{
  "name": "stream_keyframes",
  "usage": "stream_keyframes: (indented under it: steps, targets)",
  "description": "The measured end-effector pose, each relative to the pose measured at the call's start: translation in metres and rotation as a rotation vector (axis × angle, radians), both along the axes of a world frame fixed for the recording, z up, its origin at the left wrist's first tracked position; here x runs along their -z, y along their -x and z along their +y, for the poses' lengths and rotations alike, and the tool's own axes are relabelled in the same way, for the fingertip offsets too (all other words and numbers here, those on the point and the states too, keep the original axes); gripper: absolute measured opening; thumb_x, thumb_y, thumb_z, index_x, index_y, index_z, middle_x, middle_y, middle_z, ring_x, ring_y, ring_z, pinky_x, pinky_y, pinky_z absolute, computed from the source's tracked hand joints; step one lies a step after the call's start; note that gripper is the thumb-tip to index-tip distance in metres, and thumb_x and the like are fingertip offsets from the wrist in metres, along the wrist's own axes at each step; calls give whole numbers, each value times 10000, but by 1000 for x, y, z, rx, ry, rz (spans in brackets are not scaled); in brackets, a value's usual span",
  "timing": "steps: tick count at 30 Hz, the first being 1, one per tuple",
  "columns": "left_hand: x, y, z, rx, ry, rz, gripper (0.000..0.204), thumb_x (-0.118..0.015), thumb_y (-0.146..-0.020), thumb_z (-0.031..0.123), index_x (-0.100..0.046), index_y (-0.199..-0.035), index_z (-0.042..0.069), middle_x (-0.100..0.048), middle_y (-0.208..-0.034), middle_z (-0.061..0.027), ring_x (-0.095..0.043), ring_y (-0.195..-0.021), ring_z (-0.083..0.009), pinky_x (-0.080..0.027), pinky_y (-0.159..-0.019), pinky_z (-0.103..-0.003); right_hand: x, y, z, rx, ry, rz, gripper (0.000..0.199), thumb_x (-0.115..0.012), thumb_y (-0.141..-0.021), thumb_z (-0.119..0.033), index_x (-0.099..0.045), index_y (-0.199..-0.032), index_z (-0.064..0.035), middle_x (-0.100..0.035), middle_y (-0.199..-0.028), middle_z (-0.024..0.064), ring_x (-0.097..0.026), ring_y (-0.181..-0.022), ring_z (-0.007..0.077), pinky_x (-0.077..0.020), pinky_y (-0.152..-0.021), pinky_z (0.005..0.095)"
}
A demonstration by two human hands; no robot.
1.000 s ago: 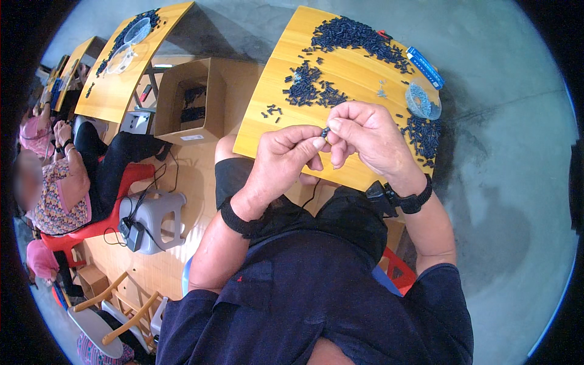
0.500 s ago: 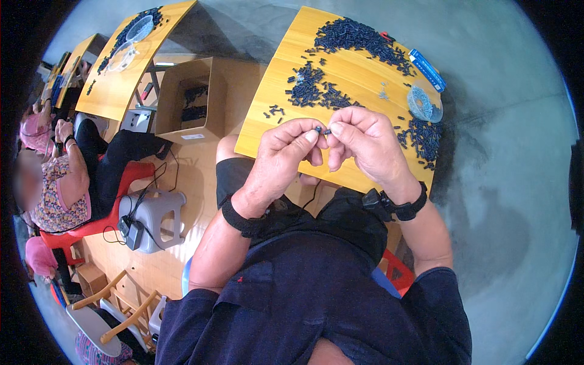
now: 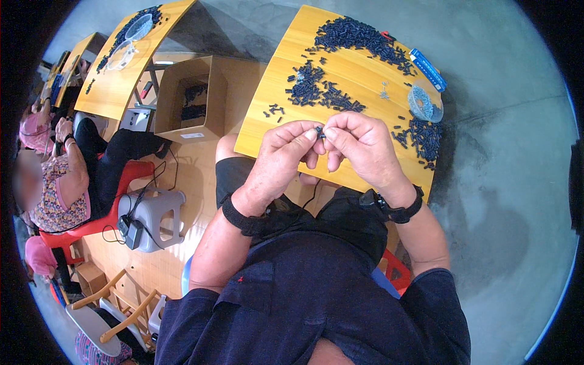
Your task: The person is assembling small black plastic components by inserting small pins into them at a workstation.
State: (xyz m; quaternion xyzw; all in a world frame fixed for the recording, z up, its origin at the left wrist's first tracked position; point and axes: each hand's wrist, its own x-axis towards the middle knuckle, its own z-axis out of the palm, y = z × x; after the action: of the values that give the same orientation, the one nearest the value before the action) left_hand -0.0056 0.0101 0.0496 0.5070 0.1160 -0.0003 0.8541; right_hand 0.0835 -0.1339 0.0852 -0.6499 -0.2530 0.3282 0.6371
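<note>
In the head view, the left hand (image 3: 277, 158) and right hand (image 3: 368, 149) meet above the near edge of a yellow table (image 3: 267, 91), thumbs and forefingers pinched nearly tip to tip. Between them sits a small black piece (image 3: 320, 132), gripped by the left fingertips on one side and the right ones on the other; the fingers cover most of it, so its full shape, and whether it is one piece or two put together, cannot be made out. The other fingers curl in loosely, and what lies behind them is hidden. Each wrist wears a black band (image 3: 240, 218). On the table, a far heap (image 3: 359, 38), a middle heap (image 3: 307, 85) and a right heap (image 3: 423, 140) of similar black pieces run together too closely to count; the right hand stands near the last two. A clear tub (image 3: 425, 102) holds small bluish bits too fine to tell apart, with a blue box (image 3: 428, 70) just beyond it. Some tiny pale bits (image 3: 384, 90) and a red object (image 3: 387, 36), half lost by the far heap, are unclear. To the left, a cardboard box (image 3: 213, 100) has a shadowed inside with dark contents, and a seated co-worker (image 3: 61, 201) is partly lost in the dark fisheye rim.
</note>
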Motion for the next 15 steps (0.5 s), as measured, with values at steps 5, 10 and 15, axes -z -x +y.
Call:
stream_keyframes:
  steps: [5, 10, 15]
  targets:
    - [0, 1, -1, 19, -135, -73, 235, -481, -941, 95, -592, -1111, -23, -614, -817, -35, -543, -668, -90, -443, -590, -203, 4, 1, -1, 30, 45, -47, 114, -521, -907, -78, -578, -844, -2, -602, -710, 23, -563, -518, 66, -453, -470, 193]
    - [4, 0, 0, 15, -218, -91, 244, -475, -938, 73, -584, -1121, -47, -607, -817, -40, -550, -686, -90, -460, -599, -213, 3, 5, 3, 49, 73, -80, 104, -528, -895, -62, -580, -831, 2, -596, -697, 22, -562, -520, 65, -455, -465, 196]
    - [4, -2, 0, 17, -244, -38, 238, -474, -935, 72, -583, -1111, -47, -613, -803, -47, -545, -656, -87, -448, -572, -207, 2, 7, 7, 78, 137, -140, 109, -534, -884, -55, -587, -818, 13, -594, -682, 23, -559, -519, 64, -461, -466, 202]
